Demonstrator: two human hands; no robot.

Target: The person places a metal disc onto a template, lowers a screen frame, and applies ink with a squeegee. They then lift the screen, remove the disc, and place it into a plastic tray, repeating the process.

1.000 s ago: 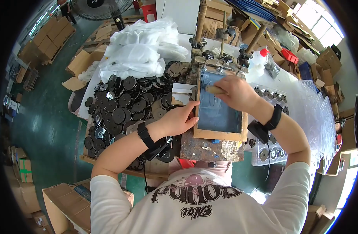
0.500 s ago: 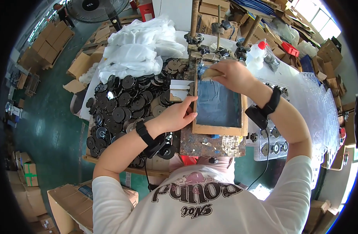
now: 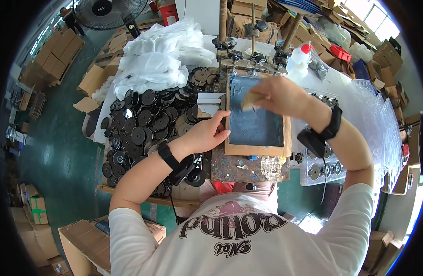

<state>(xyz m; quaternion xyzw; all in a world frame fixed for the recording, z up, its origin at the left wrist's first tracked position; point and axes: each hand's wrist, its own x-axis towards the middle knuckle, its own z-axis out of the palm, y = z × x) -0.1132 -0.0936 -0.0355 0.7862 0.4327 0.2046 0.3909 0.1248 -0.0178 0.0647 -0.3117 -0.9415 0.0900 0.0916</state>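
Note:
A wooden-framed printing screen (image 3: 255, 149) with dark blue-grey mesh lies flat in front of me on a paint-stained board. My right hand (image 3: 278, 95) is over the far part of the mesh, shut on a small tan squeegee (image 3: 249, 100). My left hand (image 3: 207, 133) rests on the screen's left frame edge, fingers bent against the wood. Both wrists wear black bands. A heap of black round discs (image 3: 142, 124) covers the table just left of the screen.
White bags (image 3: 156, 60) are piled at the back left. A white bottle with a red cap (image 3: 299, 60) stands behind the screen. Clear plastic trays (image 3: 372, 119) with metal parts lie at the right. Cardboard boxes (image 3: 91, 78) ring the table; a fan (image 3: 111, 11) stands far left.
My right hand has drawn the squeegee from the middle of the mesh up toward the far end of the screen. The left hand stays on the frame's left edge.

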